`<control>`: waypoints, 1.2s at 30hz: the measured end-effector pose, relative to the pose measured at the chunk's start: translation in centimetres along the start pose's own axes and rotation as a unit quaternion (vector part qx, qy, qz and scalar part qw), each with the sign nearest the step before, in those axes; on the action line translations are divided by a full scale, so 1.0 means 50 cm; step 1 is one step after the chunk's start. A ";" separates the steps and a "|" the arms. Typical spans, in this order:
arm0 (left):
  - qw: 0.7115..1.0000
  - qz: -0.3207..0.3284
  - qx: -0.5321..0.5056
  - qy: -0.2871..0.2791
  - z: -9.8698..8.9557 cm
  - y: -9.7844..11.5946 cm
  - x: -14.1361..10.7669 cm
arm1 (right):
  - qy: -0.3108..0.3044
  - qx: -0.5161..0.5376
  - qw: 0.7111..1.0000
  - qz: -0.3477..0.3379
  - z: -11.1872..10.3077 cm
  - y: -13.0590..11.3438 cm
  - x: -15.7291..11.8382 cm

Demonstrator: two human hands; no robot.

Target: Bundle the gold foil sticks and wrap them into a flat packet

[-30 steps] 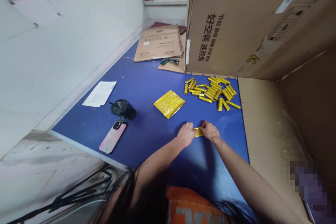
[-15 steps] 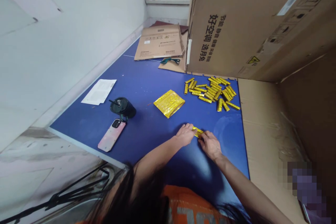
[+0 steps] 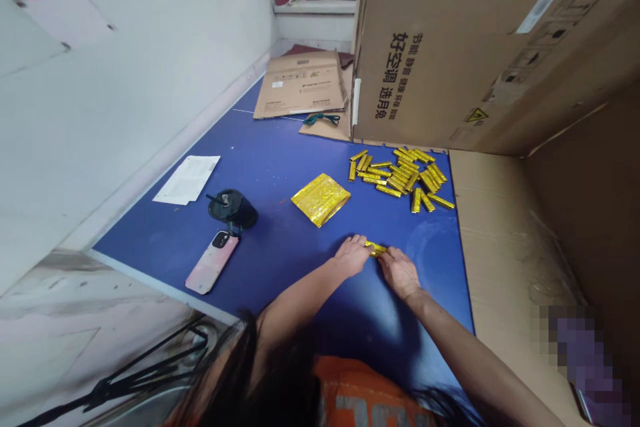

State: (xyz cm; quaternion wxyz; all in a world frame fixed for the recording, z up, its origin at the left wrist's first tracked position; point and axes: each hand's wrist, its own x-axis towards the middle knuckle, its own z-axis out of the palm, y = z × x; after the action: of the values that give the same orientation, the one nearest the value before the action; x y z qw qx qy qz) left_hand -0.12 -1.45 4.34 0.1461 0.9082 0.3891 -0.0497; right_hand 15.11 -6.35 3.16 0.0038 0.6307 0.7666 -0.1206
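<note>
A narrow gold foil stick (image 3: 376,249) lies almost level on the blue mat, held between my left hand (image 3: 351,255) and my right hand (image 3: 399,273). Fingertips of each hand press on its ends, and part of the stick is hidden under them. Beyond the hands lies a loose pile of several similar gold sticks (image 3: 400,177). A flat, square gold foil packet (image 3: 321,199) sits to the left of that pile, nearest my left hand but apart from it.
A black tumbler with a straw (image 3: 233,208), a pink-cased phone (image 3: 212,262) and white papers (image 3: 187,179) lie left on the blue mat (image 3: 280,240). A large cardboard box (image 3: 450,47) stands behind it, with flattened cardboard (image 3: 301,85) and a green cord (image 3: 321,119).
The gold stick has gone from a wider, slanted shape to a thinner, nearly level one. My right hand sits lower and nearer me than a second ago.
</note>
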 end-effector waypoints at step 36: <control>0.996 -0.028 -0.079 -0.014 0.017 -0.042 0.023 | -0.223 0.085 0.945 0.221 -0.035 0.003 0.087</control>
State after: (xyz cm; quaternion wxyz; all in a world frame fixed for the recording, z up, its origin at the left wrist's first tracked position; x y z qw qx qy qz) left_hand -0.82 0.44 2.81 0.2211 0.8820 0.4147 -0.0353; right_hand 14.60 -1.78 4.13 0.1477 0.7395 0.5740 -0.3192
